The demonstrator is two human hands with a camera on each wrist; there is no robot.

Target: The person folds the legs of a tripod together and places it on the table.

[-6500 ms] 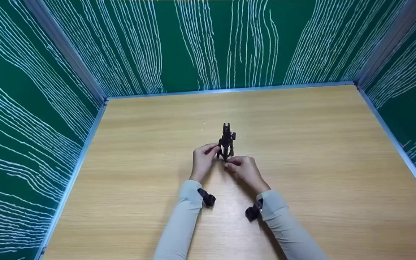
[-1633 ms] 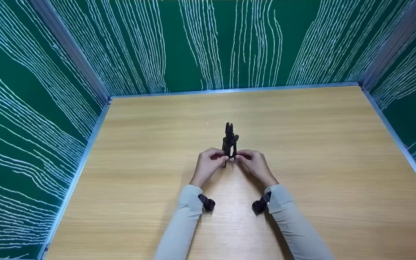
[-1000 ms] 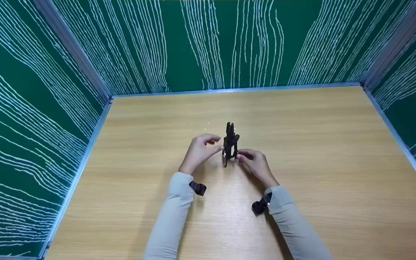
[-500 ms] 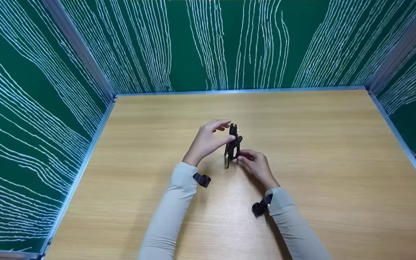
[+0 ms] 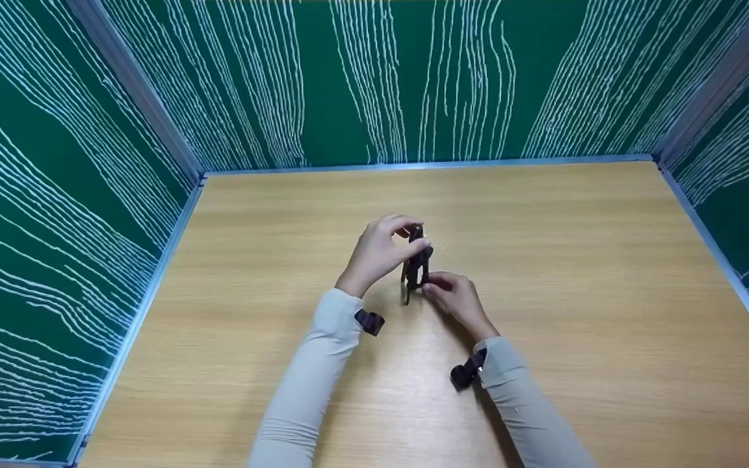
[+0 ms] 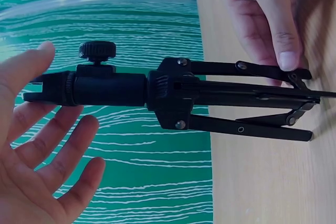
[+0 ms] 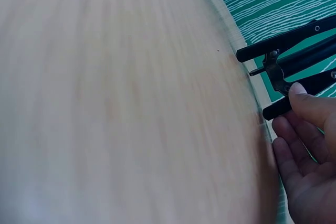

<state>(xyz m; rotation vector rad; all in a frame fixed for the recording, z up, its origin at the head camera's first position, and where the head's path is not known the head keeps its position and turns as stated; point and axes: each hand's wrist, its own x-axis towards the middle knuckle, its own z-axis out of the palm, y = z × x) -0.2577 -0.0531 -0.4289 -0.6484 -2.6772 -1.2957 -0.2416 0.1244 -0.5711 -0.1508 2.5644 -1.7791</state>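
A black mini tripod (image 5: 417, 260) stands upright on the table, its folding legs partly spread. Around its top is my left hand (image 5: 378, 252). In the left wrist view the thumb and loosely bent fingers of that hand (image 6: 44, 166) lie on either side of the forked tripod head (image 6: 52, 87). The thumb tip looks apart from it, and the fingers pass partly behind. My right hand (image 5: 459, 299) pinches the lower end of one leg (image 7: 278, 107) between thumb and fingers. A round knob (image 6: 97, 50) sticks out from the tripod's neck.
The wooden table (image 5: 543, 273) has a metal-edged border (image 5: 322, 168). Green walls (image 5: 348, 130) with white wavy lines stand on the left, back and right. Black wrist cameras (image 5: 370, 322) sit on both sleeves.
My left hand let go of the tripod's lower part and rose to its top, its fingers now around the head. My right hand stays at the leg end.
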